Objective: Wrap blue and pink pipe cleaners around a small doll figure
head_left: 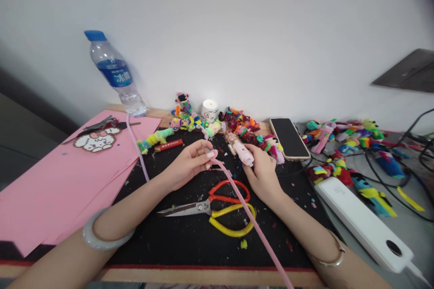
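Observation:
My left hand (190, 162) pinches the end of a long pink pipe cleaner (251, 216) that runs down to the front edge of the black mat (190, 239). My right hand (262, 174) grips a small pink pipe-cleaner doll (241, 150), held just to the right of the pinched end. Between and below my hands lie scissors with red handles (217, 198) and a yellow scissor handle (233, 223). A pale bangle circles my left wrist and a thin bracelet my right.
Pink paper sheets (61, 180) cover the left, with a bead figure (96, 140) and a water bottle (117, 74) behind. Colourful dolls (237, 124) line the wall, beside a white jar (209, 109), a phone (289, 137), a white power bank (362, 221) and cables.

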The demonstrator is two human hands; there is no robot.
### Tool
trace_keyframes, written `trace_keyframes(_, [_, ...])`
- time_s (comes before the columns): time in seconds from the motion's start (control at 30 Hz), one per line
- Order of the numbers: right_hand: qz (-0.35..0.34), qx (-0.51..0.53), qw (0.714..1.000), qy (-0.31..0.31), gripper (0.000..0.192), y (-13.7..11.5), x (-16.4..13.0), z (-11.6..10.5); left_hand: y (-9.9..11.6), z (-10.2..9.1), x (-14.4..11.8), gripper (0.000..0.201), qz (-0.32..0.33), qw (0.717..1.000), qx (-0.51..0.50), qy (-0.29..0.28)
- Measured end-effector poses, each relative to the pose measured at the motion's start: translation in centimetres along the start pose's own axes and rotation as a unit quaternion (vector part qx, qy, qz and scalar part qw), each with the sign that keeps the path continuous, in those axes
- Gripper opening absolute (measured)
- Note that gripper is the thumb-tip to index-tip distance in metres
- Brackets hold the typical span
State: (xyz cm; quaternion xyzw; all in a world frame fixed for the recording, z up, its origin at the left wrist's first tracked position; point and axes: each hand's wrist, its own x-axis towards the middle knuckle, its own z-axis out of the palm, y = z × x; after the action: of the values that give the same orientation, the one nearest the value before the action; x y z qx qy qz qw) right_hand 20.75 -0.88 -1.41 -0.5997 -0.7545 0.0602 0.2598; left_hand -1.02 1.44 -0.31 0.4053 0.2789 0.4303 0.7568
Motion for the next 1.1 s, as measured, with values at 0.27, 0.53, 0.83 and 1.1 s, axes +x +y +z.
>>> trace_keyframes(0.27, [-0.024, -0.106, 0.994, 0.012, 0.046, 0.1, -0.4, 0.2, -0.2, 0.0, 0.0, 0.015, -0.004, 1.0, -0.006, 0.007])
trace_keyframes(0.53, [-0.063, -0.062, 0.996, -0.003, 0.057, -1.9, -0.8, -0.7, -0.3, 0.3, 0.0, 0.019, -0.008, 0.999, -0.001, 0.04])
trace_keyframes(0.83, [-0.198, 0.106, 0.973, 0.05, 0.019, -2.1, -1.4, -0.6, -0.9, 0.6, 0.1, 0.017, 0.026, 0.995, 0.093, 0.006])
trace_keyframes(1.1, [-0.189, 0.179, 0.965, 0.042, 0.007, -2.5, -1.5, -0.6, -0.7, 0.8, 0.0, 0.019, 0.035, 0.979, 0.202, 0.013])
